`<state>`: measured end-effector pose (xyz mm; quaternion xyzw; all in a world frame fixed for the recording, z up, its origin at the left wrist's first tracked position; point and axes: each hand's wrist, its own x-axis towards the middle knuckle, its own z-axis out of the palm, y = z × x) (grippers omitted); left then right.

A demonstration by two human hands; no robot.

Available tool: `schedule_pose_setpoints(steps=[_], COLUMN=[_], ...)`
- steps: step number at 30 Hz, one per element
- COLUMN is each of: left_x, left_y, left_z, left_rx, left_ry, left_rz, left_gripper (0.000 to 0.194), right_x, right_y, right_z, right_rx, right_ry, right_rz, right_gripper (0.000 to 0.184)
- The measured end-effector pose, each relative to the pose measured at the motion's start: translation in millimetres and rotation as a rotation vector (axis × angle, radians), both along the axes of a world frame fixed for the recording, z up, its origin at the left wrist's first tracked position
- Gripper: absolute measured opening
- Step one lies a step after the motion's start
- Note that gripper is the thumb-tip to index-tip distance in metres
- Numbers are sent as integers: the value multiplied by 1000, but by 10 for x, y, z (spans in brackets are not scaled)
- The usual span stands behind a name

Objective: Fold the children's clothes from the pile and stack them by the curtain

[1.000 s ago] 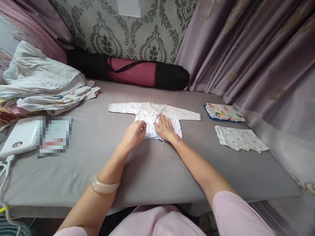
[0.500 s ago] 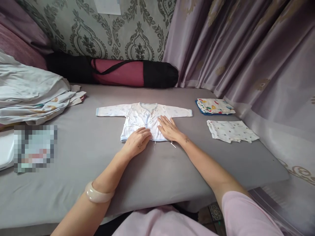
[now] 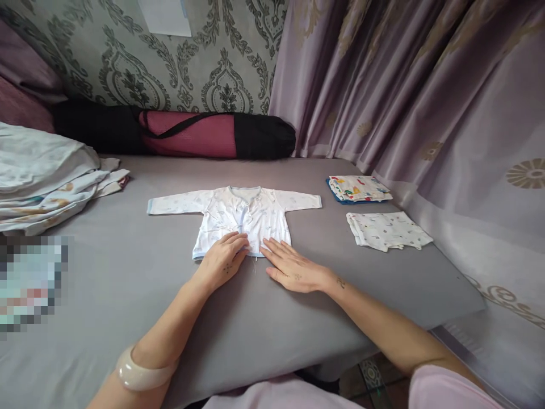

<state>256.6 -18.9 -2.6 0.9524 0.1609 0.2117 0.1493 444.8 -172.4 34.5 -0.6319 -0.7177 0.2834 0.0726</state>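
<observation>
A small white baby shirt [image 3: 221, 221] with light blue trim and a faint print lies spread on the grey sheet, both sleeves stretched out sideways. My left hand [image 3: 223, 258] rests on its bottom hem near the middle, fingers close together and slightly bent on the cloth. Just to the right lies my right hand [image 3: 293, 267], open and flat, its fingertips on the hem and its palm over the sheet. Loose threads hang below the hem between the two hands. My fingers hide parts of the bottom edge.
Folded printed clothes [image 3: 360, 188] and a folded white garment [image 3: 388, 230] lie to the right. A pile of clothes [image 3: 42, 170] is at the left, above a blurred-out item [image 3: 32, 284]. Behind, a black and maroon bag [image 3: 187, 133] runs along the wall beside purple curtains [image 3: 332, 74].
My right hand has slid down from the shirt's right front to its bottom hem. The left hand stays near the hem. The camera view has shifted slightly.
</observation>
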Motion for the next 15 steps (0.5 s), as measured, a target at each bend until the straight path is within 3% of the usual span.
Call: schedule_pose_setpoints(steps=[4, 7, 10, 12, 14, 15], left_x=[18, 32, 44, 50, 56, 58], left_y=[2, 5, 12, 19, 28, 32], left_z=[9, 13, -13, -43, -71, -81], left_rx=[18, 28, 18, 9, 3, 1], left_ry=[11, -8, -52, -91, -119, -125], left_rz=[4, -11, -2, 16, 27, 28], left_gripper=[30, 29, 27, 26, 25, 24], right_x=[159, 471, 960, 1322, 1635, 1754], right_y=[-11, 139, 407, 600, 763, 826], right_z=[217, 360, 404, 362, 270, 211], right_rx=[-151, -178, 135, 379, 412, 404], right_ry=[339, 654, 705, 602, 315, 244], right_rz=[55, -72, -462, -835, -1241, -1321], right_gripper=[60, 54, 39, 31, 32, 33])
